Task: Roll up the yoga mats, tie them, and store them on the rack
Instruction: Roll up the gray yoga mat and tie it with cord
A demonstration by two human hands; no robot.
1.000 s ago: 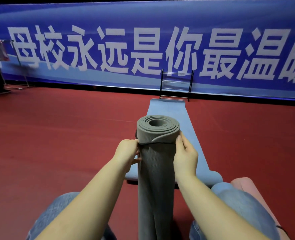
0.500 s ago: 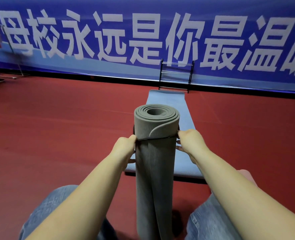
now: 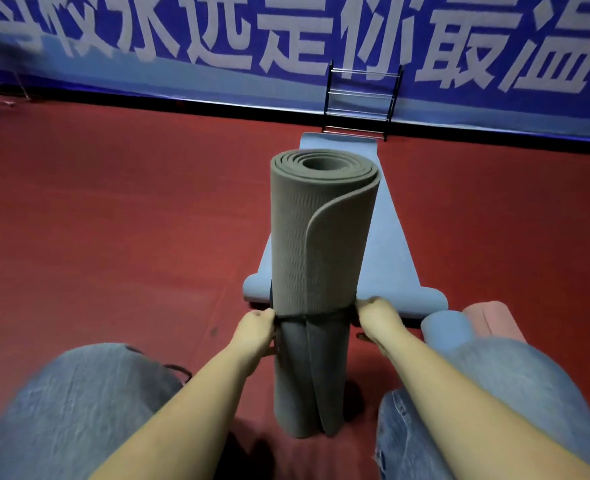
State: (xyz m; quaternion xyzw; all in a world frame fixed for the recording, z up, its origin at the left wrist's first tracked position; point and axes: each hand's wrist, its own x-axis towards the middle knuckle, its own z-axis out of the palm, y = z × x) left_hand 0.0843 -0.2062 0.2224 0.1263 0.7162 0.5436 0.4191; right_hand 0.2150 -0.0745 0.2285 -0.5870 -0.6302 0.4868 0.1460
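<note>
Between the knees: a grey rolled mat stands upright on the red floor, its spiral end facing up.
Strap: a dark strap circles the roll about halfway up, squeezing it a little narrower there.
Left hand: the left hand is pressed against the left side of the roll at the strap, fingers curled and pinching the strap end.
Right hand: the right hand sits at the right side at the same height, fingers curled in on the strap; the fingertips themselves are hidden behind the roll.
Behind the roll: a blue mat lies flat and unrolled, running away toward the far wall.
Near right: a blue roll and a pink roll lie side by side on the floor, touching, just beyond the right knee.
Far wall: a black rack with metal bars stands at the far end of the flat mat, against a blue banner with large white characters.
Legs: jeans cover both knees at either side of the roll.
</note>
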